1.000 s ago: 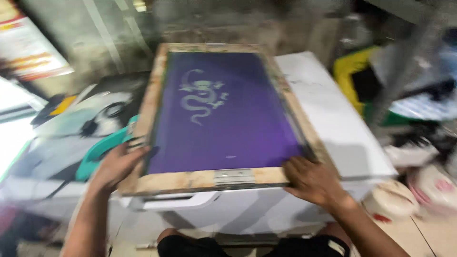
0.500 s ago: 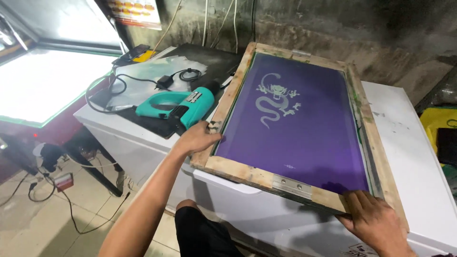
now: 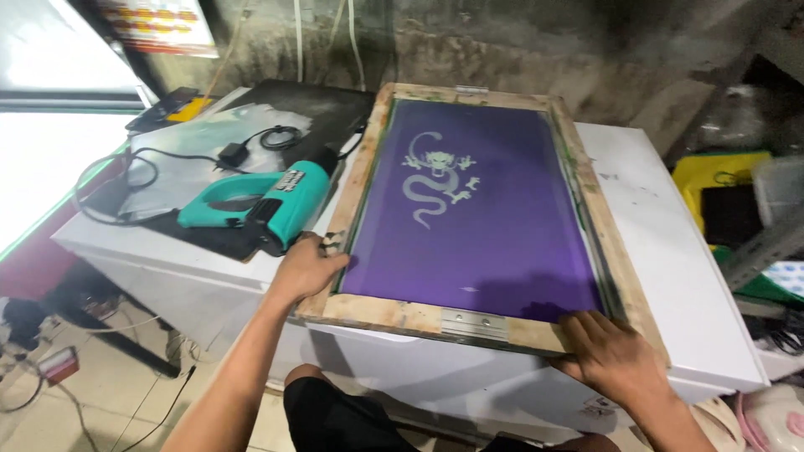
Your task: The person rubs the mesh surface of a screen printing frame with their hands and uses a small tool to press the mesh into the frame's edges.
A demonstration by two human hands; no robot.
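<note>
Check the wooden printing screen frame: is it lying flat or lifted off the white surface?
Flat, as far as shows. The screen frame rests on the white chest top, left hand and right hand on its near corners.

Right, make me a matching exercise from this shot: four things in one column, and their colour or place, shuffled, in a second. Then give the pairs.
Things:
1. screen frame
2. heat gun
3. left hand
4. right hand

Descriptions:
A. teal, lying left of the frame
B. on the frame's near right corner
C. wooden, with purple mesh and a pale dragon design
D. on the frame's near left corner

Pairs: 1-C, 2-A, 3-D, 4-B
</note>
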